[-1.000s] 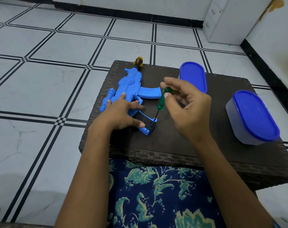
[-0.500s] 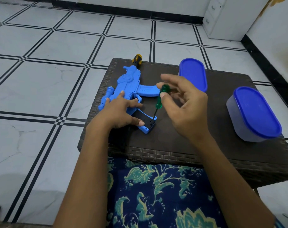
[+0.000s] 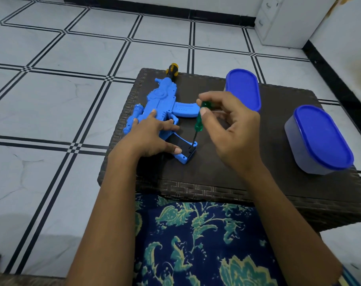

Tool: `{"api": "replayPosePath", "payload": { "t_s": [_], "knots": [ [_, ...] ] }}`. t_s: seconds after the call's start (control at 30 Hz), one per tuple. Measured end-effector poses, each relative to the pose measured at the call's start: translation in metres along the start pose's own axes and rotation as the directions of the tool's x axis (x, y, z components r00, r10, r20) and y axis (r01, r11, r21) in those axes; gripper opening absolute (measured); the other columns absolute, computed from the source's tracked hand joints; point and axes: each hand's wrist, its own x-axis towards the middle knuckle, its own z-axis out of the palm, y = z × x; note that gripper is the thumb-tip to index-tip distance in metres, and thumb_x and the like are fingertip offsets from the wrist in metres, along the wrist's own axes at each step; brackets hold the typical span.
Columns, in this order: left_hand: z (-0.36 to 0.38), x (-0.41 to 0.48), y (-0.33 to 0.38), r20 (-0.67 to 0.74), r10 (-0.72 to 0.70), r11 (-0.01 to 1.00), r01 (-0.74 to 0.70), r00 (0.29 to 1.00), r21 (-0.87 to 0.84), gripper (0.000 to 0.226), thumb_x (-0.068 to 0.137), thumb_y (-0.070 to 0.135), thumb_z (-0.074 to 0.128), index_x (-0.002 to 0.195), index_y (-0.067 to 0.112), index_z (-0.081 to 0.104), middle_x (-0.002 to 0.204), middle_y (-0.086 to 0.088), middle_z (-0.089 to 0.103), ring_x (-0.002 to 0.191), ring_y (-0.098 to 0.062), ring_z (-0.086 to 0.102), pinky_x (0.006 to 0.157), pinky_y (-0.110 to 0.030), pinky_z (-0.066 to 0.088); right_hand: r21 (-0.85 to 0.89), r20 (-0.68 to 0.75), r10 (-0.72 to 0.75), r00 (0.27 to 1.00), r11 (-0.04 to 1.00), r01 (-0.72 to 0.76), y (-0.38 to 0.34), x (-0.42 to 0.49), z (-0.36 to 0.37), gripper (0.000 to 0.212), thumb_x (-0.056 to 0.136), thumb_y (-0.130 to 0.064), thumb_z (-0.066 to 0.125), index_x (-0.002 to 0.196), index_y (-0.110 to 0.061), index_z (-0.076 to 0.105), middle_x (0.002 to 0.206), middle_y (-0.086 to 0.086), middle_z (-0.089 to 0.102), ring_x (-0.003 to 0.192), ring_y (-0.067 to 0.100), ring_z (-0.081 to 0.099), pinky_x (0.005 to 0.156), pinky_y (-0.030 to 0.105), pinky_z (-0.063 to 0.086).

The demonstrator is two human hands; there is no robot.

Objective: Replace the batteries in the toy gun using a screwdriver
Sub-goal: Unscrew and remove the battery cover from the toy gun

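Blue plastic toy gun [image 3: 165,104] under flat left hand [image 3: 152,137], right hand [image 3: 233,129] pinching green translucent screwdriver [image 3: 200,120], tip at black grip panel [image 3: 181,144], woven table [image 3: 216,182].

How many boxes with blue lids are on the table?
2. The far box stands at the back edge of the table, behind the right hand; the near box by the right edge. No more show.

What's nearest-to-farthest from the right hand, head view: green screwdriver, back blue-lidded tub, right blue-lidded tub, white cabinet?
1. green-handled screwdriver, held in right hand
2. back blue-lidded oval tub, just behind
3. right blue-lidded oval tub, farther right
4. white cabinet, far corner
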Motion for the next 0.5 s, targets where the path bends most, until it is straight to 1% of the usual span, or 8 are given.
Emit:
{"api": "replayPosePath", "payload": {
  "t_s": [0.03,0.1,0.17,0.2,0.27,0.33,0.43,0.5],
  "knots": [
    [-0.0004,-0.0010,0.0015,-0.003,-0.007,1.000,0.007,1.000,0.004,0.070,0.073,0.039,0.079,0.136,0.038,0.049,0.159,0.006,0.020,0.148,-0.013,-0.007,0.118,-0.049,-0.005,-0.016,0.001,-0.014,1.000,1.000,0.014,-0.0012,0.0000,0.0007,0.018,0.089,-0.010,0.069,0.106,-0.006,0.070,0.096,0.001,0.070,0.092,0.019,0.067,0.072,0.036,0.058],
    [-0.0009,-0.0021,0.0030,-0.009,-0.011,1.000,0.011,1.000,0.011,0.070,0.074,0.038,0.078,0.137,0.037,0.048,0.160,0.002,0.016,0.148,-0.014,-0.007,0.119,-0.049,-0.002,-0.052,-0.027,-0.059,0.998,0.997,0.058,-0.0008,0.0011,0.0018,0.020,0.085,-0.018,0.077,0.100,-0.008,0.072,0.089,0.003,0.067,0.085,0.022,0.063,0.064,0.035,0.055],
    [-0.0010,-0.0034,0.0042,-0.013,-0.007,1.000,0.007,1.000,0.005,0.070,0.073,0.037,0.078,0.137,0.037,0.048,0.160,0.001,0.016,0.148,-0.014,-0.006,0.119,-0.050,0.000,-0.070,-0.070,-0.086,0.994,0.994,0.081,0.0015,0.0025,0.0020,0.022,0.079,-0.018,0.082,0.095,-0.007,0.073,0.081,0.006,0.065,0.075,0.022,0.059,0.061,0.032,0.052],
    [-0.0008,-0.0038,0.0043,-0.012,-0.009,1.000,0.009,1.000,-0.005,0.070,0.073,0.036,0.079,0.137,0.037,0.049,0.160,0.001,0.016,0.148,-0.014,-0.006,0.119,-0.050,0.001,-0.056,-0.078,-0.079,0.994,0.996,0.074,0.0018,0.0026,0.0022,0.023,0.078,-0.017,0.083,0.097,-0.007,0.073,0.080,0.006,0.066,0.073,0.021,0.059,0.062,0.031,0.053],
    [-0.0005,-0.0049,0.0050,-0.014,-0.013,1.000,0.012,1.000,-0.020,0.069,0.074,0.035,0.079,0.136,0.036,0.049,0.159,0.002,0.017,0.148,-0.014,-0.006,0.119,-0.050,0.002,0.020,-0.053,-0.032,0.998,0.999,0.033,0.0011,0.0022,0.0020,0.031,0.079,-0.011,0.081,0.107,-0.005,0.071,0.086,0.006,0.069,0.077,0.018,0.065,0.069,0.028,0.057],
    [-0.0006,-0.0055,0.0059,-0.016,-0.004,1.000,0.004,1.000,-0.015,0.069,0.074,0.035,0.079,0.136,0.036,0.050,0.159,0.003,0.018,0.148,-0.014,-0.006,0.119,-0.050,0.000,0.089,0.001,0.016,1.000,0.996,-0.016,-0.0007,0.0009,0.0018,0.035,0.083,-0.004,0.076,0.115,-0.004,0.064,0.095,0.007,0.072,0.089,0.013,0.070,0.076,0.026,0.058],
    [-0.0016,-0.0061,0.0065,-0.013,-0.014,1.000,0.014,1.000,-0.019,0.068,0.074,0.034,0.078,0.136,0.037,0.049,0.159,0.004,0.017,0.148,-0.016,-0.005,0.119,-0.049,-0.001,0.086,0.032,0.007,0.999,0.996,-0.010,-0.0030,-0.0005,0.0024,0.019,0.087,0.001,0.067,0.106,-0.002,0.066,0.099,0.007,0.072,0.096,0.012,0.070,0.079,0.022,0.056],
    [-0.0012,-0.0065,0.0060,-0.009,-0.022,0.999,0.022,1.000,-0.030,0.068,0.074,0.034,0.078,0.136,0.037,0.049,0.160,0.003,0.015,0.148,-0.017,-0.003,0.119,-0.050,0.002,0.078,0.025,0.004,1.000,0.997,-0.006,-0.0047,0.0001,0.0027,0.013,0.088,-0.005,0.069,0.101,-0.005,0.069,0.097,0.004,0.071,0.095,0.014,0.068,0.075,0.023,0.056]
  ]
}}
